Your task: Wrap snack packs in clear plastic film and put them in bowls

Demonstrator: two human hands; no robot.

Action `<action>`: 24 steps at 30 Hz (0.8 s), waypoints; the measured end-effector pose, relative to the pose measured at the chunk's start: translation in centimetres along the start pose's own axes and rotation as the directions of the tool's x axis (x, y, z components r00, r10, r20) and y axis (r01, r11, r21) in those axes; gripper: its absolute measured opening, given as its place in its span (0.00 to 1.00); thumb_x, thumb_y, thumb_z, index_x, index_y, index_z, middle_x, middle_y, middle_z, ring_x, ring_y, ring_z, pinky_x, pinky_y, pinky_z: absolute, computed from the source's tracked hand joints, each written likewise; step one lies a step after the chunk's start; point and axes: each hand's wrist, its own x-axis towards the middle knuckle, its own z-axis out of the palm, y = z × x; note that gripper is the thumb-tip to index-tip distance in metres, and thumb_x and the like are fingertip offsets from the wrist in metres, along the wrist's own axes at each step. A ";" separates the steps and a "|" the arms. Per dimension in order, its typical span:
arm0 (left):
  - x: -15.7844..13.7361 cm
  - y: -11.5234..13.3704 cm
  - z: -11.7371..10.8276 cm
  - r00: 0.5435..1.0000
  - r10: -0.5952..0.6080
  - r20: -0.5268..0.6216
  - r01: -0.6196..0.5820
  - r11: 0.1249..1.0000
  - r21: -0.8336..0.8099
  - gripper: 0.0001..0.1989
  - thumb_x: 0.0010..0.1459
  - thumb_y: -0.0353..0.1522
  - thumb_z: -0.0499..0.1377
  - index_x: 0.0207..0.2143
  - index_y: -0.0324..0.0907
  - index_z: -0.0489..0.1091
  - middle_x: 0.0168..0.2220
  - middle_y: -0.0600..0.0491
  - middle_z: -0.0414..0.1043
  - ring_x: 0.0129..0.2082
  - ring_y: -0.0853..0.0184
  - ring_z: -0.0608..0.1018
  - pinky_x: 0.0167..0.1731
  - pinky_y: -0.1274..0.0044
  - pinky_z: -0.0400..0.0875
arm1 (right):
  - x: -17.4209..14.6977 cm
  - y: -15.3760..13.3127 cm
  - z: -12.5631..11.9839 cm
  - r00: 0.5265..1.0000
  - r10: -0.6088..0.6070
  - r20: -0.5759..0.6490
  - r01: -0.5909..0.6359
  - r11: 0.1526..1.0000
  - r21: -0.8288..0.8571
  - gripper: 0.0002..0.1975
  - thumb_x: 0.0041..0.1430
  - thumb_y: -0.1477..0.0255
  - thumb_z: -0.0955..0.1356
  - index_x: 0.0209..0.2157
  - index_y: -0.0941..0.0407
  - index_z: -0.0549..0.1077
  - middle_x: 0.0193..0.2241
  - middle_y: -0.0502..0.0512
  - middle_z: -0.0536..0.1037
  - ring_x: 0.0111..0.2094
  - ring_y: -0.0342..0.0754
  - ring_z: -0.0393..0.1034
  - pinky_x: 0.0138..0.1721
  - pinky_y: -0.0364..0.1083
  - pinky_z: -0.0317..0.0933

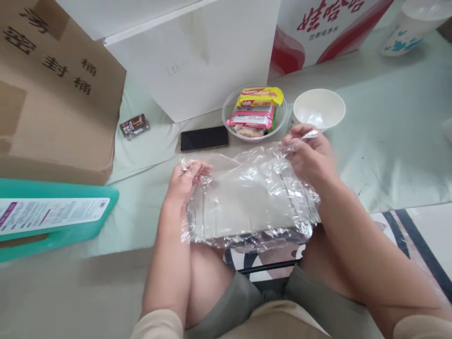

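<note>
A clear, crinkled plastic bag (247,197) is stretched between my two hands above my knees, with the pale cloth showing through it. My left hand (185,181) pinches the bag's upper left corner. At the upper right corner, my right hand (312,153) has its fingers closed on the plastic. Just beyond the right fingers stands a white paper cup (319,106) with some clear plastic inside. Behind the bag, a round clear tub (226,115) holds several wrapped snacks (252,110) in yellow and pink packets.
A black phone (205,139) and a small brown packet (134,126) lie on the pale green cloth (374,141). A cardboard box (60,103) and a teal container (109,202) stand left. White box (212,56), red-and-white box (318,33) and patterned cup (406,33) line the back.
</note>
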 end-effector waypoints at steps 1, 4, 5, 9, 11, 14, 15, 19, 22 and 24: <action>0.2 0.0 0.3 1.000 0.014 -0.020 -0.015 1.000 -0.011 0.23 0.43 0.49 0.73 0.28 0.38 0.76 0.30 0.48 0.81 0.26 0.66 0.81 0.18 0.82 0.64 | 0.1 -0.2 -0.3 1.000 0.031 0.001 -0.031 0.999 0.042 0.16 0.49 0.64 0.76 0.40 0.47 0.73 0.37 0.48 0.79 0.37 0.46 0.75 0.39 0.47 0.69; 0.8 -0.4 0.5 0.998 0.056 -0.028 -0.058 0.994 -0.096 0.25 0.44 0.51 0.72 0.33 0.40 0.76 0.33 0.50 0.82 0.27 0.65 0.83 0.25 0.78 0.74 | 0.1 -0.6 -1.1 0.956 0.248 0.155 -0.243 0.969 -0.052 0.20 0.46 0.63 0.78 0.41 0.49 0.75 0.42 0.52 0.81 0.39 0.49 0.78 0.38 0.49 0.73; 0.9 -0.5 0.4 0.997 0.067 -0.026 -0.070 0.990 -0.120 0.25 0.45 0.51 0.72 0.34 0.41 0.76 0.33 0.50 0.82 0.28 0.65 0.83 0.27 0.77 0.76 | -0.1 -0.5 -1.3 0.923 0.321 0.210 -0.298 0.945 -0.135 0.18 0.46 0.63 0.78 0.39 0.51 0.76 0.40 0.53 0.82 0.36 0.50 0.78 0.35 0.49 0.73; 1.1 -0.6 -0.3 0.993 0.108 -0.056 -0.117 0.973 -0.199 0.23 0.46 0.50 0.72 0.32 0.41 0.76 0.32 0.51 0.82 0.27 0.66 0.83 0.25 0.78 0.76 | -0.4 0.2 -1.5 0.960 0.239 0.149 -0.164 0.906 -0.391 0.05 0.53 0.69 0.74 0.29 0.54 0.76 0.29 0.53 0.80 0.25 0.45 0.74 0.24 0.44 0.66; 0.9 -0.5 -0.6 0.990 0.137 -0.042 -0.144 0.958 -0.246 0.22 0.46 0.50 0.72 0.33 0.42 0.76 0.33 0.52 0.82 0.28 0.67 0.83 0.27 0.78 0.77 | -0.5 0.5 -1.5 0.999 0.001 0.032 0.013 0.896 -0.444 0.02 0.56 0.72 0.71 0.29 0.54 0.77 0.27 0.50 0.79 0.23 0.42 0.72 0.23 0.43 0.64; 0.4 -0.2 -0.9 0.988 0.124 0.092 -0.095 0.957 -0.274 0.28 0.41 0.48 0.75 0.42 0.46 0.77 0.38 0.52 0.83 0.34 0.64 0.85 0.35 0.74 0.81 | -0.6 0.9 -1.3 0.979 -0.201 -0.040 0.170 0.905 -0.391 0.04 0.55 0.76 0.69 0.29 0.53 0.75 0.34 0.49 0.81 0.21 0.38 0.69 0.23 0.42 0.63; 0.3 -0.2 -0.9 0.985 0.080 0.152 -0.042 0.971 -0.236 0.30 0.39 0.46 0.77 0.45 0.47 0.76 0.38 0.52 0.83 0.34 0.63 0.85 0.37 0.73 0.81 | -0.6 0.9 -1.3 0.975 -0.219 -0.047 0.190 0.917 -0.350 0.04 0.54 0.77 0.69 0.28 0.53 0.75 0.36 0.49 0.81 0.21 0.38 0.69 0.22 0.42 0.62; 0.0 -0.6 -0.6 0.951 -0.175 0.254 0.155 0.983 0.095 0.26 0.40 0.39 0.77 0.42 0.42 0.77 0.28 0.51 0.82 0.25 0.63 0.83 0.26 0.77 0.77 | -0.3 1.1 -1.2 0.973 -0.209 -0.094 0.184 0.957 -0.224 0.04 0.51 0.73 0.71 0.25 0.54 0.73 0.37 0.51 0.81 0.22 0.39 0.67 0.22 0.43 0.61; 0.2 -0.8 -0.3 0.984 -0.082 0.155 0.066 0.993 0.101 0.21 0.41 0.41 0.76 0.36 0.41 0.78 0.22 0.53 0.78 0.20 0.66 0.80 0.22 0.78 0.74 | 0.2 1.5 -1.4 0.953 -0.247 -0.175 0.213 0.958 -0.193 0.06 0.51 0.71 0.72 0.24 0.54 0.72 0.39 0.52 0.80 0.21 0.38 0.64 0.20 0.42 0.57; 0.3 -0.8 -0.2 0.993 0.053 0.109 -0.055 0.998 0.021 0.19 0.40 0.40 0.76 0.32 0.42 0.78 0.24 0.53 0.80 0.21 0.68 0.80 0.25 0.78 0.75 | 0.5 1.9 -1.7 0.938 -0.281 -0.206 0.241 0.950 -0.197 0.06 0.51 0.71 0.72 0.25 0.54 0.72 0.39 0.51 0.79 0.20 0.37 0.61 0.20 0.42 0.55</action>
